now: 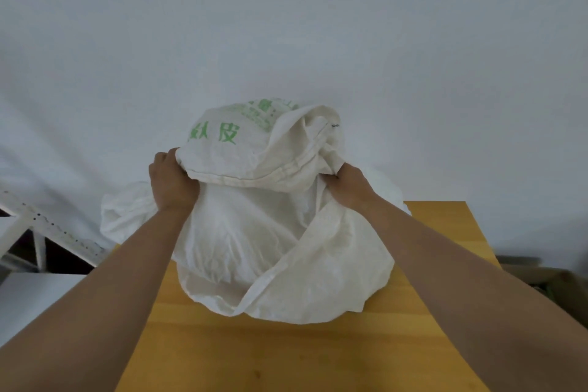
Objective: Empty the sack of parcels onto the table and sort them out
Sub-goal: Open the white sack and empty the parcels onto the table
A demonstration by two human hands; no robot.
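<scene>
Left hand (171, 180) clenched on the stitched hem of the white sack (270, 232), fingers hidden under the fold, knuckles up. Right hand (348, 183) gripping the same hem on the other side, fingertips buried in cloth. Both forearms stretched forward from the bottom corners.

Sack standing bulky on the wooden table (286, 356), roughly mid-table toward the far edge, upper part folded over toward the camera between the two hands. Green printed characters (227, 134) on the raised top panel, partly blurred. Lower body crumpled, spreading on the tabletop; a loose flap hanging off the left side past the table edge. Parcels not visible, contents hidden by cloth.

White perforated metal rack (41, 226) low on the left. Cardboard box (547, 277) at the right edge, beyond the table. Plain pale wall (286, 25) behind.
</scene>
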